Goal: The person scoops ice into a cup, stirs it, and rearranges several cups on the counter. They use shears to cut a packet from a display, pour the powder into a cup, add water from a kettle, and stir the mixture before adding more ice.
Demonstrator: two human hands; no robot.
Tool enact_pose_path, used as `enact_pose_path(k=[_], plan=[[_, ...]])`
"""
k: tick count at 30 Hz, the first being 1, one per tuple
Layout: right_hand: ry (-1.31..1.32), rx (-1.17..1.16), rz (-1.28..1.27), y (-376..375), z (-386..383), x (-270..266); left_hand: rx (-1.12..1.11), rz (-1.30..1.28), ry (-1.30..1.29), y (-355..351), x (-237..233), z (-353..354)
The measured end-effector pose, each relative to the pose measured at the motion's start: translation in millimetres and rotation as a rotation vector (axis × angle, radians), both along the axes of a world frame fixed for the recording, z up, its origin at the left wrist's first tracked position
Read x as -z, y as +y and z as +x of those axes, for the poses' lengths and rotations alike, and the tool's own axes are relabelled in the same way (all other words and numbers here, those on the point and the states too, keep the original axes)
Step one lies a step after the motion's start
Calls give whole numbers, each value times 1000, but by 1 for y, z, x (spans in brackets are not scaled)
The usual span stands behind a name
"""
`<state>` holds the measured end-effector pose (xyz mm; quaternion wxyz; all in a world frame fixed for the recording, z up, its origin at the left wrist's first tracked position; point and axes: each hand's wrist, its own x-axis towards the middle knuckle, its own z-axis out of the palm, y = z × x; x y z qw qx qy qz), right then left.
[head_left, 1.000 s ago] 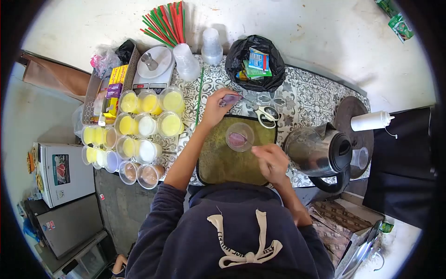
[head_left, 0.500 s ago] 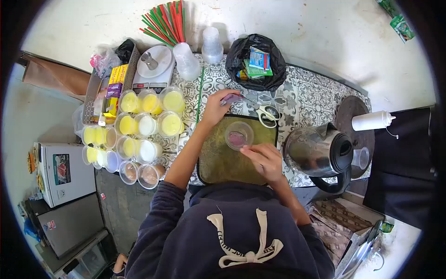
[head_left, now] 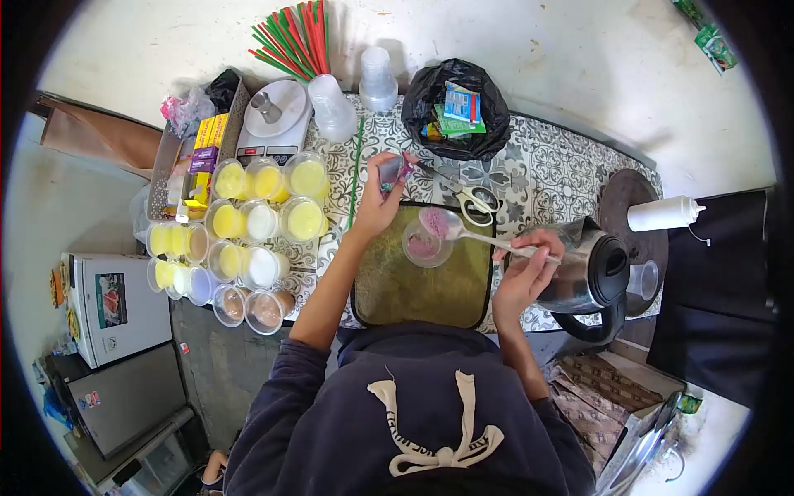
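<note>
My left hand is closed around a small purple sachet, held above the far left corner of the dark mat. With my right hand I grip the handle of a pale spoon. Pinkish-purple powder fills the spoon's bowl, which hangs over the far rim of a clear plastic cup. More of the same powder lies in the bottom of that cup. White-handled scissors rest just beyond the mat, their blades pointing toward the sachet.
To the left stand several cups of yellow, white and brown contents. Behind them are a kitchen scale and a basket. A black bag sits at the back. A steel kettle stands close by my right hand.
My right hand has moved right from the cup's rim, and the powder-filled spoon now shows over the cup. My left hand has shifted slightly left and turned the sachet more upright.
</note>
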<state>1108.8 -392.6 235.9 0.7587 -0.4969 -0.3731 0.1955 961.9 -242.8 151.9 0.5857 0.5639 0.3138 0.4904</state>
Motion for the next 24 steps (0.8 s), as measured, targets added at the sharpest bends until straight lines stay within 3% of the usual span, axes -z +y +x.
enact_pose_path(k=[2,3,5,11,16,18,20,24], plan=[[51,-20,132,8,-2,-5,-7,289,-64,4,7,2],[51,-20,133,12,-4,-7,-7,291,-64,3,3,1],[-101,1,110,18,-7,-11,-16,360,185,3,-8,-4],[-187,-154,155,36,-22,-17,-74,516,272,2,-17,-1],[-181,-208,69,44,-23,-18,-85,473,207,-4,-8,4],[-372,-247,-34,49,-21,-18,-83,450,166,-8,-6,8],[-397,-210,-39,53,-26,-23,-95,451,5,-12,-6,14],[-585,-118,-50,56,-34,-38,-95,401,-27,-17,-11,16]])
